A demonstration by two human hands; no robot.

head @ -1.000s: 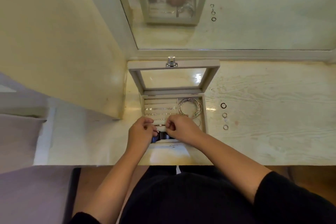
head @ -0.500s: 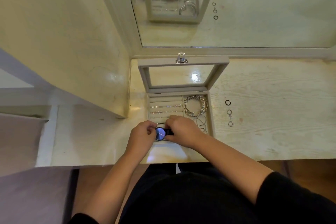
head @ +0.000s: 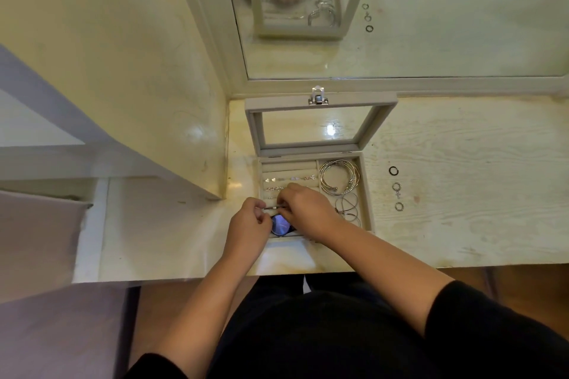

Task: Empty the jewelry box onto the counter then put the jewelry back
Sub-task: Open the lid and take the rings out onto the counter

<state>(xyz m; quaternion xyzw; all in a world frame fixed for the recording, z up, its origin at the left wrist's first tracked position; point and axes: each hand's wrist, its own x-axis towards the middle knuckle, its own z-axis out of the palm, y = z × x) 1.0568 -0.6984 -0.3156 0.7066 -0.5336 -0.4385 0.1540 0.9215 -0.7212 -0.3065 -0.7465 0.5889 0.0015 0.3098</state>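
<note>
The jewelry box stands open on the counter, its glass lid tilted back toward the mirror. Both hands are over the box's near-left corner. The left hand and right hand have their fingers curled, and each pinches one end of a thin silvery piece stretched between them; what kind of piece it is cannot be told. Just below it, a blue-faced watch lies in the front compartment. Silver bangles sit in the far-right compartment. Three rings lie on the counter right of the box.
</note>
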